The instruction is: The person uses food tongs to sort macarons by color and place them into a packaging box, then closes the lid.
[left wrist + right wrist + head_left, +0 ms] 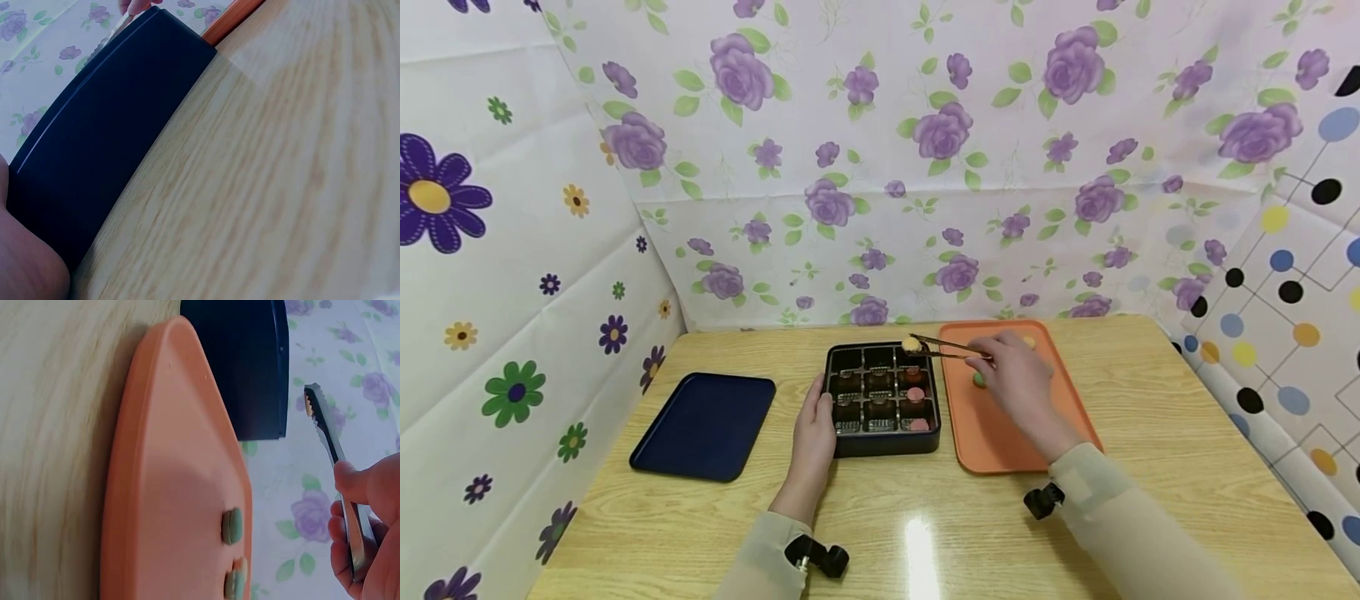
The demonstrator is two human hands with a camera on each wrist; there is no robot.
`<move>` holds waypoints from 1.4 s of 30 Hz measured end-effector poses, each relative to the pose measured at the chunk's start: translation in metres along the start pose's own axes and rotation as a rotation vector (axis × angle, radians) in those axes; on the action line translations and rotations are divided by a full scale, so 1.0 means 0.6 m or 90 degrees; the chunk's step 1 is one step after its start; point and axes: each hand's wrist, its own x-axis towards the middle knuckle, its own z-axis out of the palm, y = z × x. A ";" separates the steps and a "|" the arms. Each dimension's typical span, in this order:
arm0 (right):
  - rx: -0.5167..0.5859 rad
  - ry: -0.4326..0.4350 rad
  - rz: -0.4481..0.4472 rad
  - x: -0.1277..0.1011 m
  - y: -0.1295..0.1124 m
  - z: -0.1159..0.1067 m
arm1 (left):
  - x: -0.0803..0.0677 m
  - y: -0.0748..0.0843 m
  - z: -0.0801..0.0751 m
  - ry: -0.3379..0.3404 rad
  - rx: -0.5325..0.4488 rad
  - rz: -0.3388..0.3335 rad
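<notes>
A black box (847,446) with nine compartments sits mid-table; its right column holds a red and two pink macarons (916,394). My left hand (818,404) lies flat against the box's left wall, fingers straight. In the left wrist view the palm (25,256) rests next to the box's dark side (94,144). My right hand (994,363) pinches metal tongs (946,348), which clamp a yellow macaron (912,343) over the box's far right compartment. The right wrist view shows the tongs (326,422) beyond the box (250,362).
An orange tray (992,433) lies right of the box with a green macaron (978,380) and another (1028,340) at its far end. The right wrist view shows two green macarons (232,525) on the tray (169,487). A dark blue tray (707,425) lies left. Flowered walls enclose the table.
</notes>
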 end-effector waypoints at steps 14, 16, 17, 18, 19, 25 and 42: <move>-0.010 -0.033 -0.009 0.008 -0.041 0.035 | -0.003 -0.003 0.002 0.003 0.012 -0.005; -0.013 -0.036 -0.009 0.009 -0.044 0.039 | -0.003 -0.004 0.003 0.004 0.016 -0.004; -0.016 -0.037 -0.007 0.009 -0.046 0.040 | -0.003 -0.004 0.002 0.003 0.016 -0.007; -0.017 -0.040 -0.006 0.010 -0.048 0.042 | -0.004 -0.003 0.002 0.002 0.015 -0.010; -0.019 -0.041 -0.005 0.010 -0.051 0.043 | -0.004 -0.003 0.002 0.001 0.015 -0.012; -0.013 -0.038 -0.017 0.009 -0.057 0.050 | -0.006 -0.003 0.001 0.000 0.015 -0.014; -0.005 -0.025 -0.011 0.009 -0.045 0.040 | 0.002 -0.001 -0.001 0.005 -0.001 -0.002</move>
